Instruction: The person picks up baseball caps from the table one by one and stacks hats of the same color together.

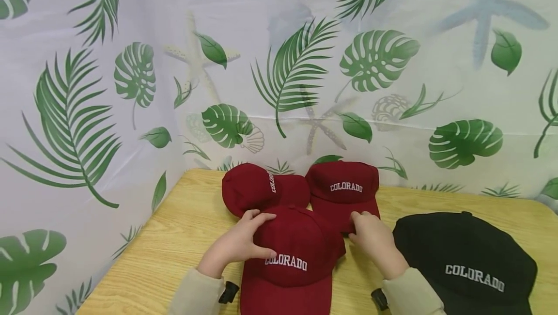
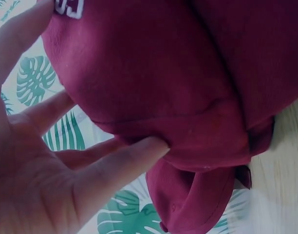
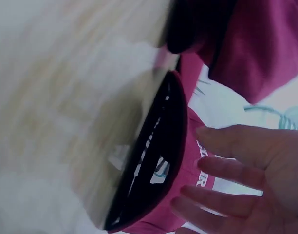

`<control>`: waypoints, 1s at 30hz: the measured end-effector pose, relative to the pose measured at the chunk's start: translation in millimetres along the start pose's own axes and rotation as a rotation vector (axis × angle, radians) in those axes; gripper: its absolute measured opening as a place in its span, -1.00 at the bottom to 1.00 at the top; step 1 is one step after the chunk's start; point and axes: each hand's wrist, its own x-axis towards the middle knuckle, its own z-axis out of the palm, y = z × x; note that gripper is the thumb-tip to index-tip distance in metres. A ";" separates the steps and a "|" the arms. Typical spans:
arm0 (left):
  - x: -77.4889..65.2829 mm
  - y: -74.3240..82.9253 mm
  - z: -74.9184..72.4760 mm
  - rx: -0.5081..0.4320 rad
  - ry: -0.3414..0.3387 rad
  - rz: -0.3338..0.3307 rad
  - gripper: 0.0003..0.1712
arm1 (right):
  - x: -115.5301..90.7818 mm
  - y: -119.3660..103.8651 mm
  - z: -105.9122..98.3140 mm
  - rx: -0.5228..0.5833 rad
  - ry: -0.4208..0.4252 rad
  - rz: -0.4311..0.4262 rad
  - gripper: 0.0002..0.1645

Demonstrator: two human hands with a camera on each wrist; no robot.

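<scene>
Left grip [image 1: 239, 243] against the left side of the front red cap [image 1: 296, 237]

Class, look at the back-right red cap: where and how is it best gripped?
Probably the brim of the red cap, from the front right, beside the right hand: fingers above, thumb beneath. It juts out at the front, and the right wrist view shows its edge arched with open space underneath.

Matt cloth caps [image 1: 301, 237], wood-grained table [image 1: 152, 252]
</scene>
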 end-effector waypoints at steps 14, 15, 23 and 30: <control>7.9 -6.2 4.7 0.008 0.057 -0.035 -0.25 | 16.2 -5.9 12.8 -0.272 0.114 -0.221 -0.81; 7.9 -6.6 4.5 0.008 0.060 -0.033 -0.25 | 17.3 -6.0 14.0 -0.299 0.132 -0.250 -0.79; 10.0 -8.9 2.0 0.007 0.039 -0.023 -0.27 | 16.4 -9.9 17.7 -0.398 0.212 -0.367 -0.71; 9.9 -11.5 1.7 0.016 0.011 -0.010 -0.27 | 13.8 -10.0 10.3 -0.475 0.348 -0.345 -0.76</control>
